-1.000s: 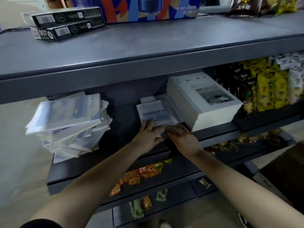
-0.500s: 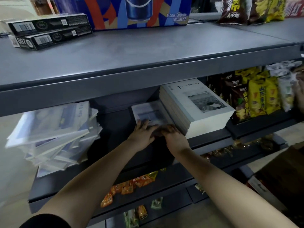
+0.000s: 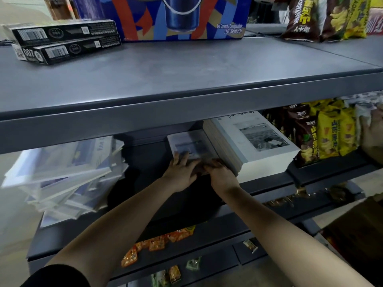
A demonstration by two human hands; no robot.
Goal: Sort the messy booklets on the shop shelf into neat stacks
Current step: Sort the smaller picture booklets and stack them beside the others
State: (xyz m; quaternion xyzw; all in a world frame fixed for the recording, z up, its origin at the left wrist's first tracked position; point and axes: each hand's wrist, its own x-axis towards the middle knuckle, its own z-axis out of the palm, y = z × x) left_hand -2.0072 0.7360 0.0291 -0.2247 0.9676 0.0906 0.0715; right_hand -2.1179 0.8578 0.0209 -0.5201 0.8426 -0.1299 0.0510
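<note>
A small stack of pale booklets (image 3: 186,142) lies on the dark middle shelf (image 3: 267,186), tight against the left side of a tall neat stack of white booklets (image 3: 255,139) with a grey photo on top. My left hand (image 3: 180,170) rests on the small stack's near edge with fingers straight. My right hand (image 3: 220,172) touches the same near edge beside it; its fingertips are in shadow. A messy, skewed pile of booklets (image 3: 68,175) sits at the shelf's left end.
The top shelf (image 3: 186,79) overhangs the booklets and carries two black boxes (image 3: 64,42), a colourful carton (image 3: 182,17) and snack bags (image 3: 327,17). Yellow and brown snack bags (image 3: 323,131) stand right of the tall stack. Another person's hand (image 3: 373,133) is at the right edge.
Both hands have pushed the small stack deeper under the top shelf and against the tall stack. The view has tilted up and shifted, and another hand has appeared at the right edge.
</note>
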